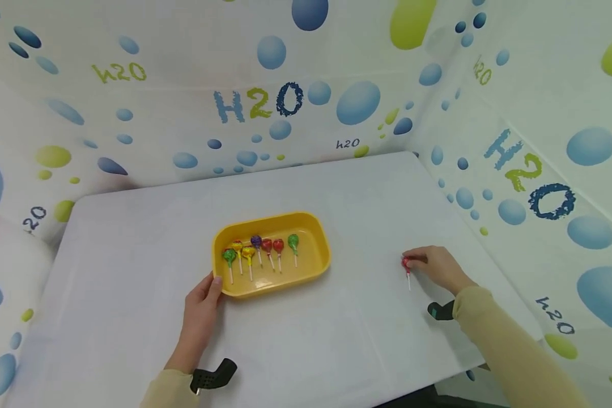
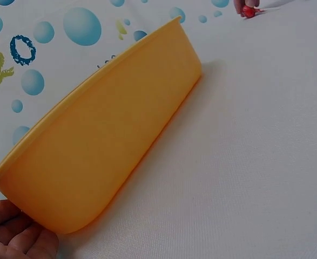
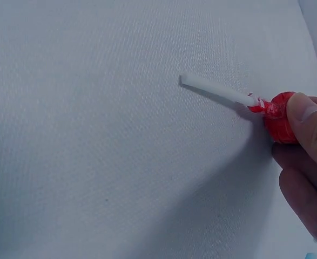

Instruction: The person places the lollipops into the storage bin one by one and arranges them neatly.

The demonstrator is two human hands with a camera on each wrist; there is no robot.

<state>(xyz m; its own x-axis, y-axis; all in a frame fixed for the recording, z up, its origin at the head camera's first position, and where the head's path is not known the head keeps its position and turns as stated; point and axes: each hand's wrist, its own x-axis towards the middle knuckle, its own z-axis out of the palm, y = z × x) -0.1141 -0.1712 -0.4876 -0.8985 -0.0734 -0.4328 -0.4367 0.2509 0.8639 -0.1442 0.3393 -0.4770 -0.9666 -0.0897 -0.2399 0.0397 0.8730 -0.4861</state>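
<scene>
My left hand point(image 1: 202, 306) grips the near left corner of a yellow tray point(image 1: 270, 288), thumb at the rim and fingers under the outer wall point(image 2: 104, 124). Inside the tray lie several wrapped lollipops: green, yellow, purple and red, with white sticks toward me. One green lollipop point(image 1: 293, 242) lies apart from the others, toward the right. Off to the right of the tray, my right hand point(image 1: 438, 268) pinches the head of a red lollipop point(image 3: 280, 116) between thumb and fingers. Its white stick point(image 3: 215, 89) points back toward me, close over the table.
A white cloth covers the table point(image 1: 336, 334). Behind it and along the right side stand walls point(image 1: 183, 113) printed with blue and green bubbles and H2O lettering. Each wrist wears a black camera mount point(image 1: 214, 375). The table's right edge runs just beyond my right hand.
</scene>
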